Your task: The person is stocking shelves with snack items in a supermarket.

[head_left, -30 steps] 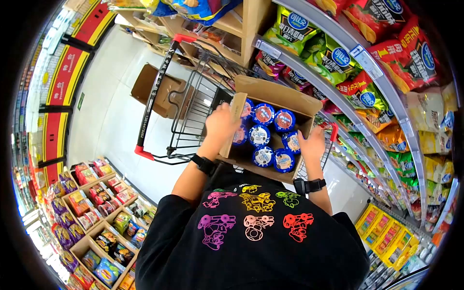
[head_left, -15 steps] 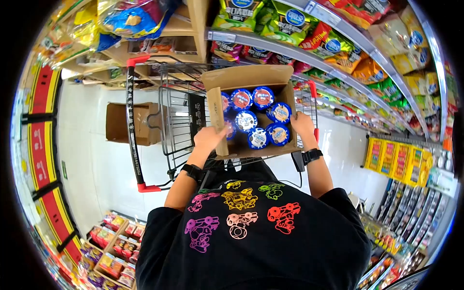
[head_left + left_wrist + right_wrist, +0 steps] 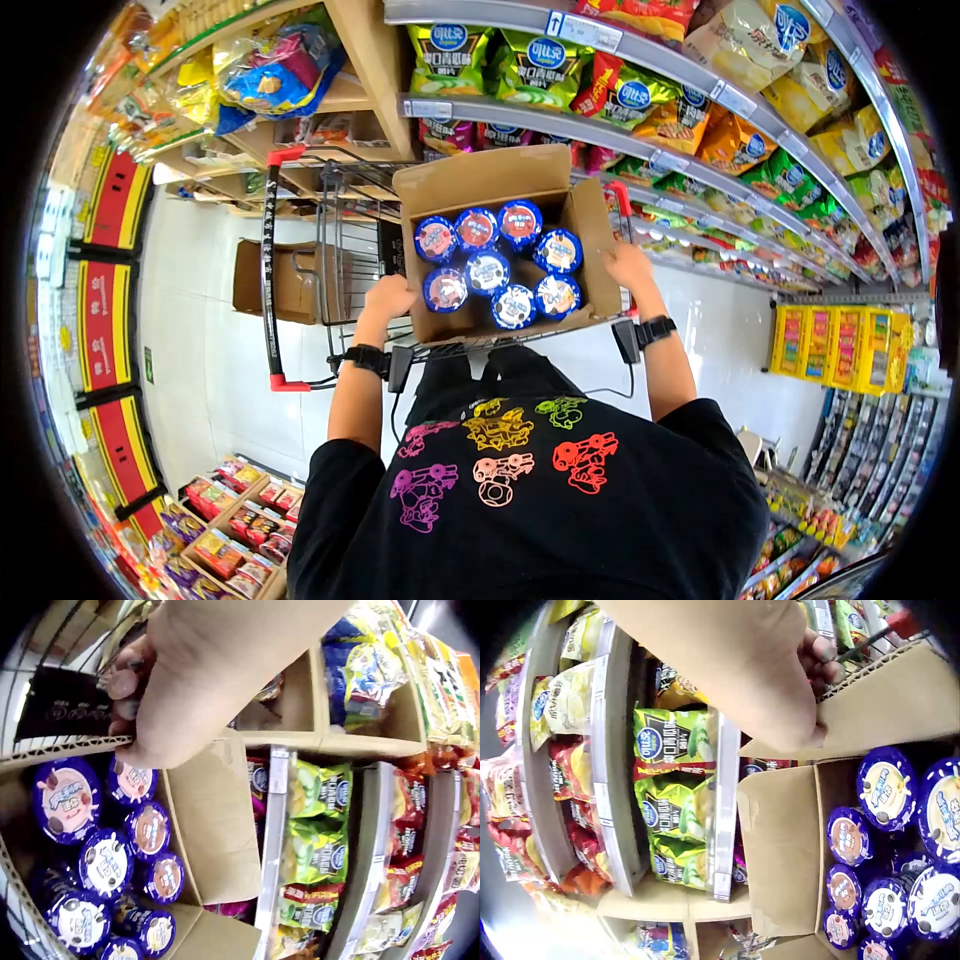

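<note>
An open cardboard box (image 3: pixel 480 180) sits at the shopping cart (image 3: pixel 268 270), its far flap standing up. Inside are several blue cups (image 3: pixel 487 272) with round printed lids, some pink, some white, some brown or tan. My left hand (image 3: pixel 390 297) grips the box's left wall; in the left wrist view the thumb lies over the cardboard edge, with the fingers (image 3: pixel 124 684) on the outer side. On the opposite wall, my right hand (image 3: pixel 628 266) pinches the edge, its fingers (image 3: pixel 826 664) outside near a red-tipped cart part.
Shelves of chip bags (image 3: pixel 540 70) run along the far and right sides. A wooden rack (image 3: pixel 370 70) stands at the far left. Another open cardboard box (image 3: pixel 270 285) is on the floor beyond the cart handle. Yellow display boxes (image 3: pixel 840 345) stand at the right.
The view has turned, and the box now appears further left and straighter. My left hand has shifted down along the left wall, and the left-hand cups show more fully. My right hand keeps its hold.
</note>
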Tool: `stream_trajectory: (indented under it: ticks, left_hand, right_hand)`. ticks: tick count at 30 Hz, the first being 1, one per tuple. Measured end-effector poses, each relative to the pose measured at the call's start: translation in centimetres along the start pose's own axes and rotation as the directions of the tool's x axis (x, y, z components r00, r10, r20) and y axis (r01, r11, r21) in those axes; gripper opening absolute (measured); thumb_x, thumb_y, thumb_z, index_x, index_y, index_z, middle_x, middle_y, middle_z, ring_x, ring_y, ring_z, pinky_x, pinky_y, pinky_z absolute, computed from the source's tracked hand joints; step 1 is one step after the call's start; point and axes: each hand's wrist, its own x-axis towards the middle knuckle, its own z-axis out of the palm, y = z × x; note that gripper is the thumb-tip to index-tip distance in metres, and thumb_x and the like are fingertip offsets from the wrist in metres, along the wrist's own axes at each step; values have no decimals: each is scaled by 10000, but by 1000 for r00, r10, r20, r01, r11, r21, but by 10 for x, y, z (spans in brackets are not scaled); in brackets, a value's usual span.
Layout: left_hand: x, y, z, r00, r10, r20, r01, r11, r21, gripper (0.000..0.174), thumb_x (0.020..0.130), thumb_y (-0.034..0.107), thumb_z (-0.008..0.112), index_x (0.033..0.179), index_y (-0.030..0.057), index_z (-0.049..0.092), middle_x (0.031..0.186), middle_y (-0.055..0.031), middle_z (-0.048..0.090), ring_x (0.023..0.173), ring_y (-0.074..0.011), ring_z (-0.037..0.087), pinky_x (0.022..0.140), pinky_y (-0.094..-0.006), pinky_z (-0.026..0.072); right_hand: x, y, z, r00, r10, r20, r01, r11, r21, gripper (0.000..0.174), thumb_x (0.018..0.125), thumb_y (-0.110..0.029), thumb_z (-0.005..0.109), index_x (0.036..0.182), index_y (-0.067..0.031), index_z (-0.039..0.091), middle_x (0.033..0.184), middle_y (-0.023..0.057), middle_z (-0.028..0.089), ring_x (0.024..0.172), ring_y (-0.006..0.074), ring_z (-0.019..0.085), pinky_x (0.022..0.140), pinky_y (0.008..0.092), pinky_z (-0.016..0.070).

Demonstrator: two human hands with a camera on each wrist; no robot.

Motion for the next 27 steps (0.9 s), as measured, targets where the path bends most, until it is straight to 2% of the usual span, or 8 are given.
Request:
stream_trajectory:
  ticks: [3, 4, 5, 8, 12, 14, 21, 27]
  left_hand:
    - [-13, -21, -6, 988, 24, -152, -31, 998, -45, 279, 681, 255, 513, 718, -5, 607, 790, -214, 591, 808, -377, 562, 698, -441, 461]
    - [-30, -17, -21, 968, 70, -240, -104, 986, -133, 266, 664, 237, 534, 634, -25, 565, 710, -222, 572, 689, -395, 546, 612, -434, 453]
    - [-38, -26, -26, 962, 86, -260, -166, 938, -303, 261, 659, 212, 560, 623, -47, 547, 614, -216, 536, 537, -333, 530, 517, -389, 424]
    - [-101, -3, -77, 942, -1, -336, -206, 788, -580, 195, 670, 134, 582, 634, -53, 537, 509, -98, 484, 452, -162, 463, 439, -310, 360]
    - [-184, 16, -129, 916, -119, -382, -237, 607, -758, 143, 704, 92, 578, 609, -13, 552, 515, 13, 460, 480, -47, 409, 428, -222, 316]
    - [-226, 24, -150, 908, -195, -372, -224, 525, -821, 155, 707, 97, 579, 593, -5, 553, 516, 14, 465, 473, -36, 402, 425, -204, 313]
    - [-377, 24, -177, 851, -254, -460, -238, 594, -768, 146, 699, 100, 569, 589, 4, 573, 467, 10, 486, 348, -52, 408, 325, -197, 317]
    - [-537, 10, -161, 761, -378, -527, -185, 651, -736, 135, 698, 103, 561, 613, 5, 600, 473, 1, 500, 344, -54, 419, 320, -197, 313]
  right_hand:
    - [-5, 11, -32, 992, -114, -49, 120, 980, 157, 311, 756, -286, 485, 779, -3, 612, 799, 203, 597, 788, 350, 582, 696, 423, 455]
    - [-6, 14, -46, 983, -168, -67, 179, 965, 194, 311, 749, -284, 495, 757, 7, 603, 770, 208, 589, 753, 349, 576, 667, 421, 445]
    - [-7, 16, -61, 971, -224, -86, 238, 944, 229, 313, 743, -283, 505, 735, 17, 594, 741, 213, 580, 718, 348, 569, 638, 419, 436]
    - [-24, 5, -113, 943, -304, -138, 332, 807, 488, 301, 727, -247, 531, 670, 49, 539, 599, 204, 517, 529, 281, 511, 511, 376, 378]
    - [-49, -8, -178, 910, -377, -170, 389, 641, 662, 239, 725, -157, 544, 584, 33, 508, 474, 25, 461, 461, 69, 422, 432, 260, 319]
    - [-67, -26, -216, 884, -437, -167, 418, 580, 699, 233, 741, -143, 544, 570, 14, 530, 515, -14, 506, 481, 52, 442, 438, 228, 321]
    - [-129, -113, -311, 791, -588, -167, 568, 606, 556, 202, 753, -132, 521, 639, 26, 572, 549, -7, 545, 477, 48, 477, 444, 212, 354]
    - [-219, -240, -342, 563, -826, -29, 773, 515, 370, 198, 725, -134, 516, 690, 38, 606, 572, 22, 578, 491, 68, 527, 457, 195, 387]
